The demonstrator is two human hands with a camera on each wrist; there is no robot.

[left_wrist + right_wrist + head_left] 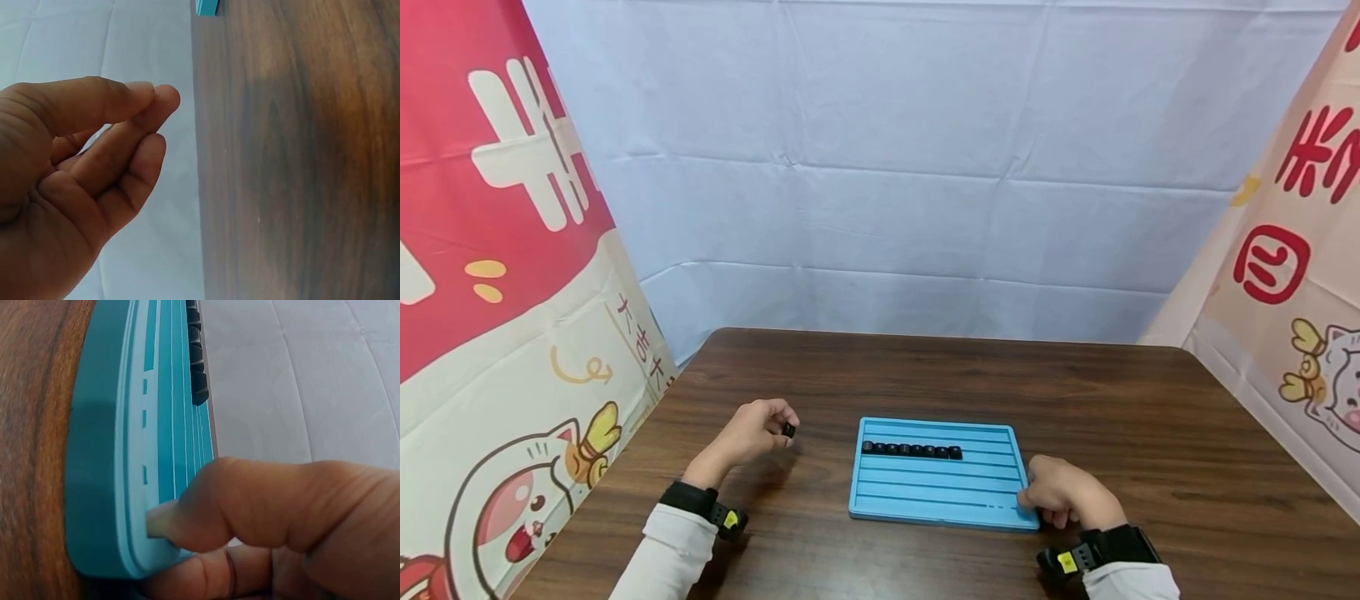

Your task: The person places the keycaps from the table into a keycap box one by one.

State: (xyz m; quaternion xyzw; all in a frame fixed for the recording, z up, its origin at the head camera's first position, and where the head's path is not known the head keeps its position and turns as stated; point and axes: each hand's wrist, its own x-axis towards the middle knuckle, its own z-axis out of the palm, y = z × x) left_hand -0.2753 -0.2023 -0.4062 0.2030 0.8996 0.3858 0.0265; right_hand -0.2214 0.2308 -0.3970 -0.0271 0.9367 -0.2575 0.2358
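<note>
A flat blue tray (925, 498) with raised parallel ridges lies on the table. Black keycaps (912, 451) stand in a row along one of its upper slots, starting at the left end. My right hand (1070, 490) grips the tray's near right corner; in the right wrist view the thumb (206, 503) presses on top and the curled fingers (209, 575) lie against the edge. Left of the tray, my left hand (751, 432) pinches a single black keycap (788, 430) above the table. That keycap is hidden in the left wrist view, where the thumb and fingertips (164, 100) meet.
The dark wooden table (820, 367) reaches back to a pale blue cloth (895, 208). Printed cloths hang at the left (572, 333) and the right (1285, 350). A dark band with a small device (727, 520) sits on each wrist.
</note>
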